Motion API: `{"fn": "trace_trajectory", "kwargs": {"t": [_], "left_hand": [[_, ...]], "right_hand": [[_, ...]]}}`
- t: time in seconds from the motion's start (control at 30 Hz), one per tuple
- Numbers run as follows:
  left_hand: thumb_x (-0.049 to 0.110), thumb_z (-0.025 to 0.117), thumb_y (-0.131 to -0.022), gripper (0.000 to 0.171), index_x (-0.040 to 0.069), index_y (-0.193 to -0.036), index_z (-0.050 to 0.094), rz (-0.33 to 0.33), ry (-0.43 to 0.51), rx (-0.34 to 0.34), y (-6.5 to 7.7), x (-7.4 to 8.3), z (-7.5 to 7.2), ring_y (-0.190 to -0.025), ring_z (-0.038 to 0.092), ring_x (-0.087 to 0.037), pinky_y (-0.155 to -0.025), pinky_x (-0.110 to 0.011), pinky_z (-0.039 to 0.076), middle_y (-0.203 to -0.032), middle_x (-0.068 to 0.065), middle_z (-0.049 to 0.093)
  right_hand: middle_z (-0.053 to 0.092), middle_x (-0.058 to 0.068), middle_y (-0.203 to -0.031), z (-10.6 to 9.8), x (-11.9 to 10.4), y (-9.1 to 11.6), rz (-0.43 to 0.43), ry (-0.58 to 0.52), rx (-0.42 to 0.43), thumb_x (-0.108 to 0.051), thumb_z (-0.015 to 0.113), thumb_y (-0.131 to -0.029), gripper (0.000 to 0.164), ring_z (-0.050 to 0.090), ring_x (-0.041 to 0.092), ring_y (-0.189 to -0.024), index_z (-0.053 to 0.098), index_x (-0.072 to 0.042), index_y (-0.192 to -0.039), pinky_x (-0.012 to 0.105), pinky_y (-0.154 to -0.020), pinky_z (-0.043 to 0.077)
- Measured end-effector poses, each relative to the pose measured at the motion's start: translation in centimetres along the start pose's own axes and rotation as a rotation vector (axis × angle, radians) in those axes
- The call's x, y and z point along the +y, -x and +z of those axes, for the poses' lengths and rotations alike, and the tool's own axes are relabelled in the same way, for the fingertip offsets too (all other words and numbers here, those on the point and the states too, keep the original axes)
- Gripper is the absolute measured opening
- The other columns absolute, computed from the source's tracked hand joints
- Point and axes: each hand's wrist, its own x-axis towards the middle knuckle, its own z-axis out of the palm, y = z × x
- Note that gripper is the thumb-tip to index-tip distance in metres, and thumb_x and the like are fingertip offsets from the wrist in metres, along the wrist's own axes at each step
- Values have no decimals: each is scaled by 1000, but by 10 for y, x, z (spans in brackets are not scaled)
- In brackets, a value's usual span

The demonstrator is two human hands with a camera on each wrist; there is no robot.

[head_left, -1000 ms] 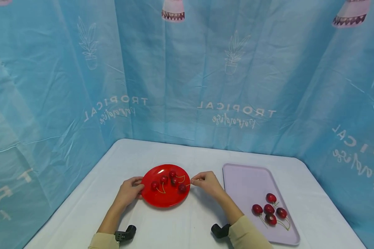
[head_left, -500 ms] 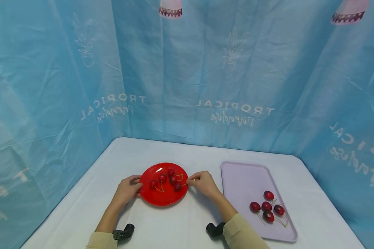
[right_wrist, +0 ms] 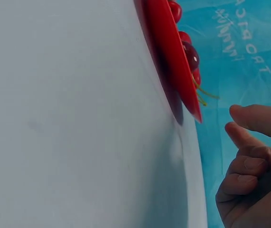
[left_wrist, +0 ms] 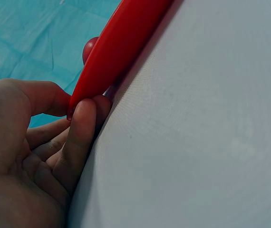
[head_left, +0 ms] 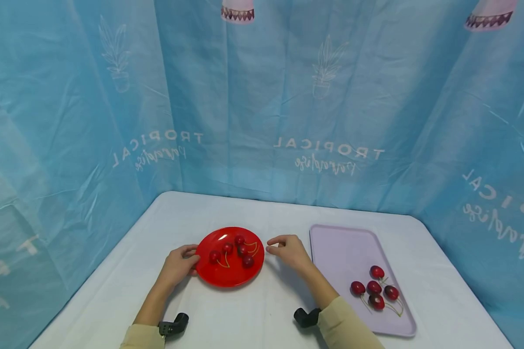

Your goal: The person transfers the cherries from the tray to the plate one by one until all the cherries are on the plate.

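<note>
Your right hand [head_left: 290,251] is no longer pinching the stem of the dark cherry [head_left: 248,261]: the thumb and index finger are standing apart, holding nothing, just off the rim of the red plate [head_left: 227,280] between two and three o'clock. The dark cherry is resting on the plate, right of its middle toward four o'clock, near four other cherries [head_left: 227,248], so its placing is looking finished and your right fingers are staying free. Your left hand [head_left: 178,267] is gripping the rim at nine o'clock, apparently steadying it. Toward three o'clock, the lilac tray [head_left: 340,247] is lying apart on the white-covered desk [head_left: 244,315], five more cherries [head_left: 374,287] clustering toward its five o'clock.
</note>
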Motion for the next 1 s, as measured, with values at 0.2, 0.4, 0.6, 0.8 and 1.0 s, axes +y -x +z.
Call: {"fn": "trace_trajectory", "kwargs": {"t": [0.2,0.4,0.6,0.8,1.0], "left_hand": [[12,59,-90,41,0,-129,54,0,-3,7,0,1,1,-62,63,-18,-61,-29,56,-116,-19,62],[13,60,-90,42,0,-129,54,-6,-2,8,2,2,1,-62,63,-19,-61,-28,56,-115,-19,62],[12,60,-90,41,0,-129,54,0,9,12,2,2,3,-62,63,-19,-61,-28,56,-115,-19,62],[13,61,-90,43,0,-130,54,9,10,8,2,2,4,-62,63,-19,-61,-28,56,-115,-20,61],[13,61,-90,43,0,-130,54,2,9,12,4,1,3,-64,63,-19,-61,-27,56,-116,-20,61]], "right_hand": [[52,5,-70,-9,3,5,-17,29,-29,-26,72,-85,24,47,20,-71,74,-12,-105,29,-54,41],[47,3,-62,-19,7,8,-27,37,-24,-28,72,-85,30,42,16,-58,72,-10,-109,27,-50,37],[45,2,-60,-31,8,10,-57,32,5,-25,72,-85,26,40,15,-55,72,-9,-106,28,-49,36],[49,2,-61,-41,9,15,-77,55,6,-24,70,-87,22,43,16,-56,72,-10,-103,29,-50,38],[52,2,-62,-49,11,20,-86,67,-21,-25,70,-87,22,45,16,-57,72,-10,-103,29,-51,40]]}}
